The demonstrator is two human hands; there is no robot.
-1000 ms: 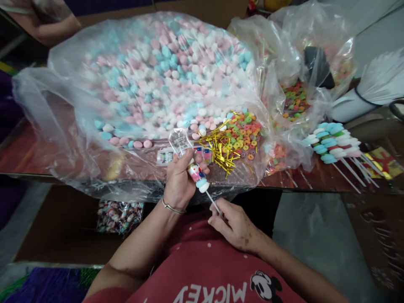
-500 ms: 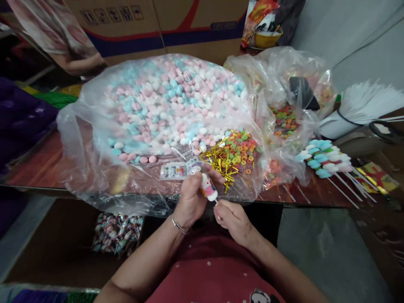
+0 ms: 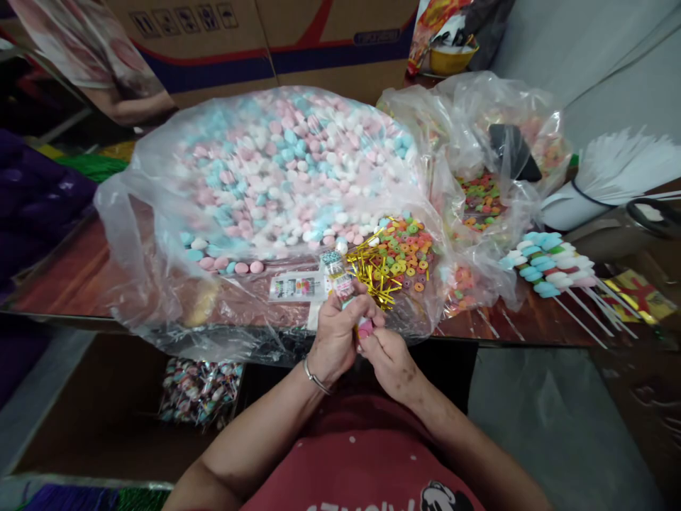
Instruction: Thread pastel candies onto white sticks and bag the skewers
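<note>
My left hand (image 3: 336, 337) is wrapped around a marshmallow stick (image 3: 364, 328) in a clear printed wrapper (image 3: 336, 273). The wrapper's patterned top pokes out above the fingers, and a pink part shows below them. At the lower end, my right hand (image 3: 389, 360) is closed in a pinch; the stick itself is hidden by its fingers. Just beyond my hands lie gold twist ties (image 3: 375, 277) and a pile of colourful ring candies (image 3: 409, 248). A stack of flat printed wrappers (image 3: 295, 286) lies left of the ties.
A large clear bag of pastel marshmallows (image 3: 287, 163) covers much of the table (image 3: 64, 273). At right are marshmallow skewers (image 3: 553, 266), white sticks (image 3: 625, 167) and a dark phone-like object (image 3: 513, 152). Below left stands a cardboard box (image 3: 101, 419) holding wrapped sweets. Another person's arm (image 3: 133, 106) shows behind.
My left fingers have closed around the marshmallow stick, which was more exposed before. The wrapper's top now stands further out above my hand. My right hand has moved slightly up against the lower end.
</note>
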